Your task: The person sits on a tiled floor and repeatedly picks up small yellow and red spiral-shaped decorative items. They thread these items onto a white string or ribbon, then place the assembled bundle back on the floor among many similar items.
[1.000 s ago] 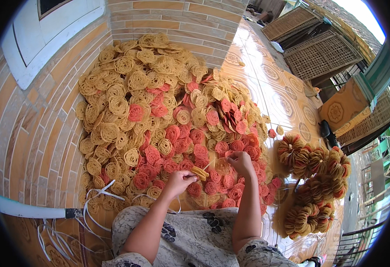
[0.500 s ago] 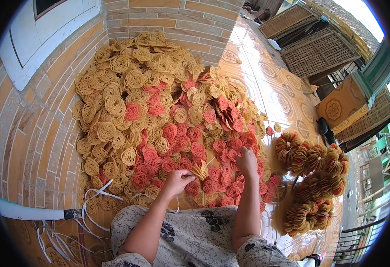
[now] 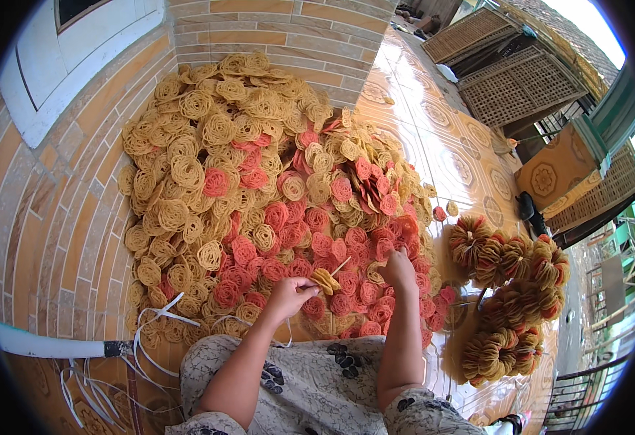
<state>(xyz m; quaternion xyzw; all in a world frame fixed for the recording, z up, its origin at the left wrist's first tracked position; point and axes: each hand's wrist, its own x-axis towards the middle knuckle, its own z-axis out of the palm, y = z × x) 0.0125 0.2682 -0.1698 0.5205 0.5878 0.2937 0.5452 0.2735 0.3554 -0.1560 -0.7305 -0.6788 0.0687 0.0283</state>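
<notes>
A wide heap of lacy, coiled noodle-like crackers, yellow ones point(image 3: 187, 172) and red ones point(image 3: 277, 214), spreads before me. At its near edge my left hand point(image 3: 288, 297) pinches a small bunch of yellow crackers point(image 3: 324, 280). A thin pale strip point(image 3: 342, 264) sticks out of this bunch toward the upper right. Farther right, my right hand point(image 3: 398, 271) reaches down among the red crackers with its fingers curled. Its fingertips are partly hidden, so what they hold cannot be made out.
Finished-looking rings of strung crackers point(image 3: 490, 354) lie on the tiled floor at right. White strips point(image 3: 159, 313) hang by a pale pole point(image 3: 56, 341) at lower left. Brick-patterned walls point(image 3: 274, 32) border the heap; woven racks point(image 3: 520, 85) stand at upper right.
My right hand has moved slightly down and left over the red crackers. The bunch in my left hand has turned a little, and more of its strip shows.
</notes>
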